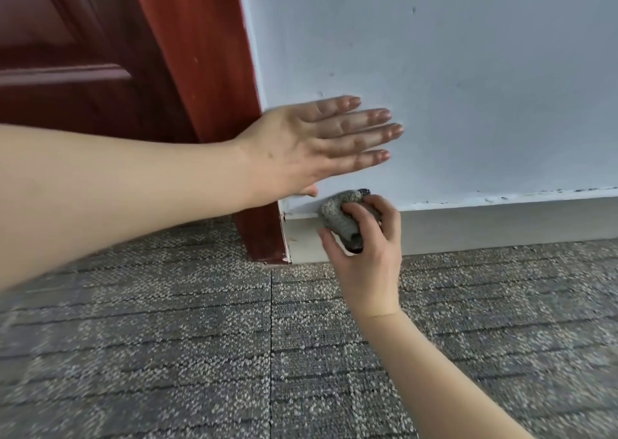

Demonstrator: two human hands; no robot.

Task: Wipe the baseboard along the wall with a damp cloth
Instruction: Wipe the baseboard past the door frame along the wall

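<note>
The baseboard [501,226] is a plain off-white strip at the foot of the pale blue-grey wall [468,87], running level out to the right, with dark flecks of chipped paint along the seam above it. The cloth [339,216] is a grey, nubbly wad, bunched tight and pressed over the baseboard's top edge near its left end, gripped by the right hand [368,258].

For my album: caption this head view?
Right hand presses bunched grey cloth on white baseboard near red-brown door frame; left hand flat on pale wall.
</note>
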